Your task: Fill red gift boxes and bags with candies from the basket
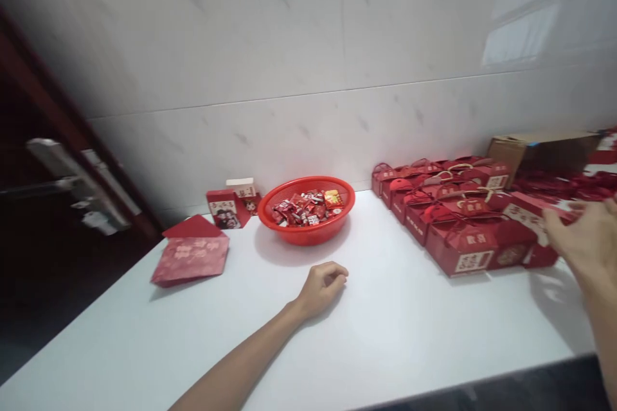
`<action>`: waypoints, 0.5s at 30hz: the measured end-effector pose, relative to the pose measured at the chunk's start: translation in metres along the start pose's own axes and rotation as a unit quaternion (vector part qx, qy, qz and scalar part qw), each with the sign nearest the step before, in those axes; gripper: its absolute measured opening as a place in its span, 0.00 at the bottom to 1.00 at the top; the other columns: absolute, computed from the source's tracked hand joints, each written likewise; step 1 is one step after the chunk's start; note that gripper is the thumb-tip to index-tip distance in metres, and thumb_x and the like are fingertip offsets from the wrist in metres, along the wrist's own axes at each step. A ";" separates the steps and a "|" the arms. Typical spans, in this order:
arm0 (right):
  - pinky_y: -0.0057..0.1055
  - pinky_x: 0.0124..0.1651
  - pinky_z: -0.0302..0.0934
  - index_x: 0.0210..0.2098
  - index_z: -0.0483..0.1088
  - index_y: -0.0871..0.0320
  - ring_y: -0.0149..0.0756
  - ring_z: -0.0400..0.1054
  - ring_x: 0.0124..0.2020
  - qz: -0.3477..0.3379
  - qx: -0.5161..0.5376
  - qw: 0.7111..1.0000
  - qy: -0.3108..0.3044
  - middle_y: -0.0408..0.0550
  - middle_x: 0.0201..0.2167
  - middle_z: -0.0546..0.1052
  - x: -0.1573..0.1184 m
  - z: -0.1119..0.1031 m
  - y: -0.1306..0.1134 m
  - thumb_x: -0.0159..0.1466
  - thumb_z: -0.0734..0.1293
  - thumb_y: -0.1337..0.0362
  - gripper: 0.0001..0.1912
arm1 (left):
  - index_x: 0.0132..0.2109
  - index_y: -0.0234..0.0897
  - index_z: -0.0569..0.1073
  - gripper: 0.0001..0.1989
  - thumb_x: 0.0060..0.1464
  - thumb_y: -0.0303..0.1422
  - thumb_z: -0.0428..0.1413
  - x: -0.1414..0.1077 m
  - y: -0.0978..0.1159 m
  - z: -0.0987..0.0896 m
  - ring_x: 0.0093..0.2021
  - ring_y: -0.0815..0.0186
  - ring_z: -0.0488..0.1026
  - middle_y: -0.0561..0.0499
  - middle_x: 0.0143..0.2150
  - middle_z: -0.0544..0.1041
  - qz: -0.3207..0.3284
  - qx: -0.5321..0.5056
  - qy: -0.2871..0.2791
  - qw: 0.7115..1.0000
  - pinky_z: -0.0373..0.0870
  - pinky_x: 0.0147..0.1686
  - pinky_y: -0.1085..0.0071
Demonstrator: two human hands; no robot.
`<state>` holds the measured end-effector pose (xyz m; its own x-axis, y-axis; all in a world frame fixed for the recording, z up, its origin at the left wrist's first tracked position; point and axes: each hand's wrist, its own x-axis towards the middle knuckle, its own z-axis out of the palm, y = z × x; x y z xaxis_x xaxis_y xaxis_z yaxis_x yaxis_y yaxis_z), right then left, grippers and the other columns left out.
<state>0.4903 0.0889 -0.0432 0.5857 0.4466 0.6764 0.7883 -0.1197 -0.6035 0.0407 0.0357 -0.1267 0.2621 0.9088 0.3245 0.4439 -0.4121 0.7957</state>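
My left hand (322, 289) rests on the white table in front of a red plastic basket (306, 237) of wrapped candies (308, 209). Its fingers are curled with nothing between them. At the right edge, my right hand (585, 234) has its thumb and fingers on a red box (527, 218) with a pale label, at the end of the rows of boxes. Other red gift boxes (463, 250) with handles stand in rows to the left of it. The fingertips of my right hand are partly blurred.
A red envelope-like bag (193, 258) lies at the left, near two small upright boxes (224, 209). Behind the gift boxes is an open cardboard box (508, 157) with red material nearby. A tiled wall backs the table (376, 347).
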 end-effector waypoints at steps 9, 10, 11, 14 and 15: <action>0.30 0.30 0.64 0.47 0.69 0.56 0.34 0.70 0.25 -0.431 0.315 0.830 -0.162 0.49 0.34 0.78 -0.137 0.000 -0.146 0.68 0.63 0.64 0.09 | 0.37 0.36 0.79 0.09 0.57 0.30 0.53 -0.003 0.011 -0.029 0.33 0.64 0.76 0.46 0.33 0.81 0.122 0.093 0.031 0.988 0.72 0.36 0.70; 0.30 0.34 0.66 0.49 0.68 0.57 0.34 0.72 0.29 -0.498 0.332 0.774 -0.205 0.51 0.38 0.80 -0.165 0.001 -0.157 0.69 0.61 0.65 0.10 | 0.37 0.36 0.79 0.09 0.57 0.30 0.53 -0.003 0.013 -0.042 0.33 0.64 0.77 0.46 0.33 0.81 0.142 0.106 0.060 0.982 0.73 0.37 0.69; 0.31 0.37 0.67 0.49 0.68 0.57 0.35 0.74 0.33 -0.559 0.340 0.718 -0.237 0.52 0.41 0.80 -0.194 0.002 -0.165 0.70 0.59 0.65 0.11 | 0.37 0.36 0.79 0.09 0.57 0.31 0.54 -0.002 0.015 -0.057 0.34 0.64 0.77 0.46 0.33 0.82 0.153 0.120 0.095 0.976 0.73 0.38 0.69; 0.32 0.42 0.66 0.51 0.68 0.59 0.37 0.73 0.39 -0.678 0.364 0.553 -0.318 0.56 0.48 0.78 -0.272 0.001 -0.177 0.72 0.58 0.57 0.16 | 0.37 0.38 0.79 0.08 0.56 0.34 0.55 -0.001 0.014 -0.113 0.35 0.63 0.78 0.47 0.35 0.83 0.112 0.156 0.241 0.951 0.75 0.41 0.68; 0.31 0.43 0.64 0.51 0.67 0.58 0.35 0.72 0.40 -0.708 0.367 0.500 -0.337 0.55 0.49 0.78 -0.292 0.000 -0.179 0.72 0.58 0.57 0.15 | 0.37 0.38 0.79 0.09 0.55 0.35 0.56 -0.001 0.011 -0.134 0.35 0.62 0.78 0.48 0.36 0.83 0.084 0.164 0.288 0.940 0.75 0.41 0.67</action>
<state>0.1783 -0.0200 -0.1329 -0.8543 -0.1504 0.4975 -0.1039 0.9873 0.1201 -0.0697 0.0387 -0.0500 -0.1125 0.6746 0.7296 0.7025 -0.4653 0.5385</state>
